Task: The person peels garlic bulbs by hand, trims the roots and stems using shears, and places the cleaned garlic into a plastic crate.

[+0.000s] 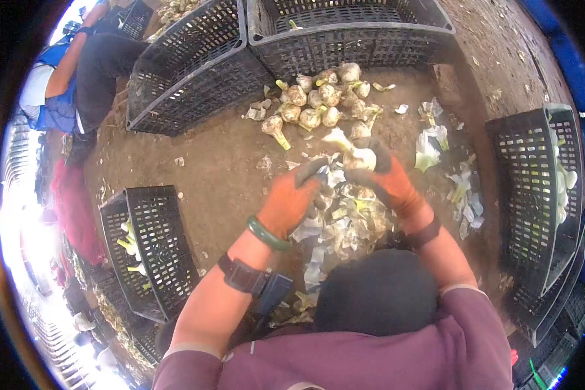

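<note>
Both hands wear orange gloves with dark fingers. My right hand [390, 179] is closed around a pale garlic bulb [361, 158], whose short stalk points up and to the left. My left hand [296, 195] is beside it, a little lower, its fingers curled together; what they hold, if anything, I cannot make out. Beneath both hands lies a heap of papery garlic skins [348, 227]. Just beyond is a pile of unpeeled garlic bulbs [312, 104] with soil-stained skins and cut stalks.
Black plastic crates stand ahead [351, 49], far left [195, 81], near left [162, 237] and right [526, 195]. Pale trimmed garlic shows in the near-left and right crates. Loose skins [465, 195] litter the ground at right. Another person [62, 81] sits at upper left.
</note>
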Tool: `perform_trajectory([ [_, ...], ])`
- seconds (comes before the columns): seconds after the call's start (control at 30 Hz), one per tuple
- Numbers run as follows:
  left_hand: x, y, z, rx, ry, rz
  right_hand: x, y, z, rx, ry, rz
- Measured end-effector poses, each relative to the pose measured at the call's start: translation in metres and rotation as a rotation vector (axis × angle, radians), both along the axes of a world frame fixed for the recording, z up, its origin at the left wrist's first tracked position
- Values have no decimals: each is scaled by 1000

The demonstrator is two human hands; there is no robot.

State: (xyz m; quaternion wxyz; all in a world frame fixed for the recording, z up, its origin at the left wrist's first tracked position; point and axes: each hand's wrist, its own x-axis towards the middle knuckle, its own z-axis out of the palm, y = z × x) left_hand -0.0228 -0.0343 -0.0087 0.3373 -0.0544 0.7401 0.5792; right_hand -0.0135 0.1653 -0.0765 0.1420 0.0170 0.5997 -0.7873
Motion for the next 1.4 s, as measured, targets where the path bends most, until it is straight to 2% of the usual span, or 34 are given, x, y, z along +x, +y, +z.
perform_trajectory([
  [0.07, -1, 6, 7, 65, -4, 4, 6, -6, 3, 265, 298, 6],
  [0.1, -2, 7, 10, 66, -26, -23, 11, -9, 6, 262, 314, -35],
  [0.2, 1, 9, 9, 114, -115, 19, 16, -2, 24, 728, 567, -42],
  [0.33, 2, 15, 16, 27, -102, 58, 19, 2, 27, 898, 675, -32],
  [0.43, 3, 12, 7, -77, 93, -42, 18, -3, 37, 1033, 828, -53],
  [0.53, 2, 20, 8, -111, 76, 83, 15, -9, 52, 835, 728, -84],
  [0.63, -1, 15, -12, -182, 579, -34, 11, -3, 48, 448, 266, 67],
  [0.7, 3, 9, -1, -44, 333, -14, 13, -5, 43, 138, 98, 6],
  [0.73, 5, 8, -3, 4, 295, 12, 15, -7, 36, -20, 13, -23],
  [0.77, 7, 6, -5, 52, 257, 39, 17, -7, 16, 77, 139, -31],
  [0.8, 8, 7, -3, 99, 219, 67, 17, -8, 17, 90, 150, -9],
  [0.87, 10, 10, 9, 189, -23, 122, 17, -8, 23, 120, 172, 41],
  [0.97, 8, 9, 3, 144, 30, 155, 19, -1, 42, 87, 85, 124],
  [1.0, 8, 8, 3, 132, 62, 146, 16, 0, 28, 15, 91, 206],
  [1.07, 11, 12, -10, 109, 253, 171, 10, 4, -2, -124, 90, 373],
  [1.1, 13, 15, -19, 97, 348, 184, 3, 6, -22, -529, -161, 533],
  [1.2, 10, 25, -43, -497, 884, 154, 6, -9, -17, -909, -406, 402],
  [1.23, 6, 24, -46, -631, 1005, 119, 10, -18, 15, -683, -396, 179],
  [1.27, 8, 28, -38, -582, 1044, 61, 16, -24, 33, -449, -380, -39],
  [1.3, 14, 34, -23, -530, 1082, 0, 17, -22, 23, -169, -55, -1],
  [1.33, 18, 40, -15, -476, 1119, -66, 18, -19, 14, 261, 283, -42],
  [1.37, 21, 46, -17, -508, 1227, -77, 18, -17, 4, 607, 532, -181],
  [1.4, 19, 45, -22, -352, 938, 58, 14, -9, 5, 906, 717, -106],
])
